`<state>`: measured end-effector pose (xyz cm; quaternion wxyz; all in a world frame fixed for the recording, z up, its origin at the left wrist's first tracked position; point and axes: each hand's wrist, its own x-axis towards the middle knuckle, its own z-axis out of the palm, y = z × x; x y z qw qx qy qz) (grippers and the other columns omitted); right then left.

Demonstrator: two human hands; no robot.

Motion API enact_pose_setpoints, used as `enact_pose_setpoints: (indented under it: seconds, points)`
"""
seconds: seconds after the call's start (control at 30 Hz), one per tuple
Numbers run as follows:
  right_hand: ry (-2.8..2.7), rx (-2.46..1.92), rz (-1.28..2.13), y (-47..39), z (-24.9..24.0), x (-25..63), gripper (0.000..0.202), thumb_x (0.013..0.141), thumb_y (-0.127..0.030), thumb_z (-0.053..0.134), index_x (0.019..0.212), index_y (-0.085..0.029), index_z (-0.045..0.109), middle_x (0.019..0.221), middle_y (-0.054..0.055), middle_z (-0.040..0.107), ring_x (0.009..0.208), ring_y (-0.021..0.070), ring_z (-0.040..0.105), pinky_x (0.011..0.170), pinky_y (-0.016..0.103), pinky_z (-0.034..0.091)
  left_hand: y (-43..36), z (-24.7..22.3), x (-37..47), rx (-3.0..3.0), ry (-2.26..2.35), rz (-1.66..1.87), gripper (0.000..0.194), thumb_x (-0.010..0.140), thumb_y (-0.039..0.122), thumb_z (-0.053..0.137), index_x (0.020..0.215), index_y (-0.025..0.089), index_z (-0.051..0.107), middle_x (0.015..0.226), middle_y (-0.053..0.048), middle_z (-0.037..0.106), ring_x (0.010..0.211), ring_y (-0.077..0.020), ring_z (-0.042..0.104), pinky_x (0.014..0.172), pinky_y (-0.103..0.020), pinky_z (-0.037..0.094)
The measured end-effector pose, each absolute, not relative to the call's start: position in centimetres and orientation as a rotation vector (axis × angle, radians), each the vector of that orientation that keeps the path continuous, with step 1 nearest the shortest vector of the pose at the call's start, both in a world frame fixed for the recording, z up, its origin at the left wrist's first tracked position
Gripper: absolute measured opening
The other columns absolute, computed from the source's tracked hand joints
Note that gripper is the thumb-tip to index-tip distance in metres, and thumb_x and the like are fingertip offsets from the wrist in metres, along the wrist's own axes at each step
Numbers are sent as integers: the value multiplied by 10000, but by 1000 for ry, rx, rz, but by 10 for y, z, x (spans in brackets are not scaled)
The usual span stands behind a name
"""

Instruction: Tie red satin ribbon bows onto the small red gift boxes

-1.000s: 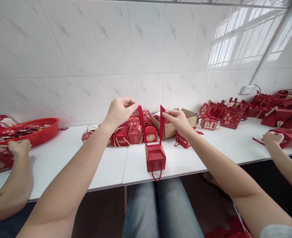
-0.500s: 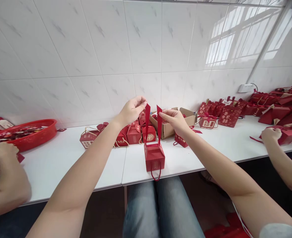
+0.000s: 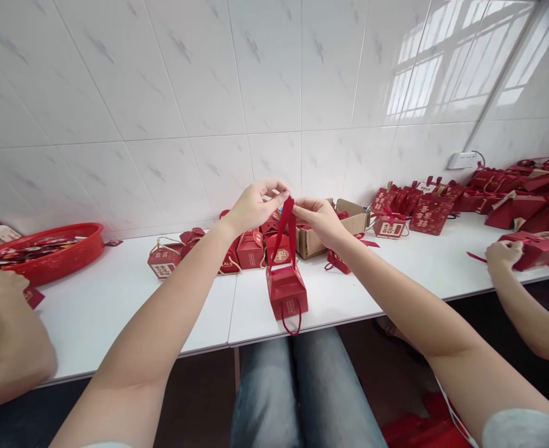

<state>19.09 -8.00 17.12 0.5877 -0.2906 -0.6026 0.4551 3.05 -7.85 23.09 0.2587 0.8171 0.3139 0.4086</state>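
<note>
A small red gift box (image 3: 287, 291) with a dark red cord handle stands near the front edge of the white table. From its top a red ribbon (image 3: 291, 239) rises in two strands that meet above the box. My left hand (image 3: 258, 202) pinches one ribbon end between thumb and fingers. My right hand (image 3: 319, 218) pinches the other end, close beside the left. Neither hand touches the box itself.
Behind stand several finished-looking red boxes (image 3: 250, 249) and an open cardboard carton (image 3: 353, 214). A red basin (image 3: 69, 252) is at left. Red bags (image 3: 432, 214) line the right. Co-workers' hands (image 3: 504, 254) work at both sides. The table edge (image 3: 302, 328) runs before my knees.
My hands have come together, so the two ribbon strands, upright and apart before, now lean inward and meet at the top. The box has tilted or turned slightly in view.
</note>
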Motion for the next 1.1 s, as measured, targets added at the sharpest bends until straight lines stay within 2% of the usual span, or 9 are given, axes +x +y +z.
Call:
enact_pose_setpoints:
  seconds: [0.17,0.37,0.53,0.63,0.7,0.77,0.93,1.03,1.1]
  points:
    - [-1377,-657,1059,-78,168,190,352,663,-469,740,836,-166,691,805,37,719,760,158,668,708,280,540,-73,227,28,2273,867,1147,203,826,368,555,792,180,625,726,-11,636,599,-112,551,618,-264,459]
    - [-1528,-601,993,-82,168,187,261,771,-387,657,902,-165,697,783,16,702,709,119,643,692,254,520,-66,224,30,2340,920,1274,228,792,349,608,821,139,690,801,-60,706,665,-141,611,670,-285,496]
    - [-1757,-648,780,-78,172,193,332,807,-446,609,989,-175,672,884,35,697,786,137,631,723,262,491,-65,223,30,2339,913,1325,159,758,272,646,808,135,708,820,-71,721,744,-160,644,740,-303,520]
    - [-1835,-753,558,-73,173,196,341,812,-487,586,864,-162,674,707,6,646,637,114,565,600,240,434,-64,223,29,2250,875,1314,214,722,258,690,903,143,685,787,-55,718,709,-149,650,714,-296,531]
    - [-1832,-771,539,-73,174,197,363,824,-504,563,767,-158,655,599,-15,575,551,93,494,533,231,380,-62,223,28,2216,854,1316,303,699,249,718,979,157,648,750,-35,711,669,-134,642,676,-279,524]
    - [-1805,-732,673,-73,176,197,361,824,-508,563,755,-162,642,612,-16,577,547,88,489,526,225,374,-61,223,28,2196,847,1331,331,685,243,735,987,165,624,734,-26,707,657,-128,640,660,-268,516]
    - [-1608,-673,1210,-75,178,197,316,793,-486,619,881,-184,649,755,16,667,614,104,572,580,228,449,-62,218,29,2205,861,1436,289,700,264,728,958,184,626,742,-13,706,668,-129,643,695,-272,519]
    - [-1505,-608,1436,-72,178,199,224,812,-390,621,903,-191,669,845,36,689,716,121,614,695,246,498,-66,208,24,2320,865,1508,273,733,310,704,980,213,643,751,-9,714,683,-138,638,730,-291,512]
    - [-1450,-606,1532,-68,178,202,153,817,-312,611,878,-190,681,835,34,690,737,121,619,708,236,503,-70,198,18,2452,801,1509,229,764,323,676,972,227,662,783,-20,721,770,-158,647,805,-315,498]
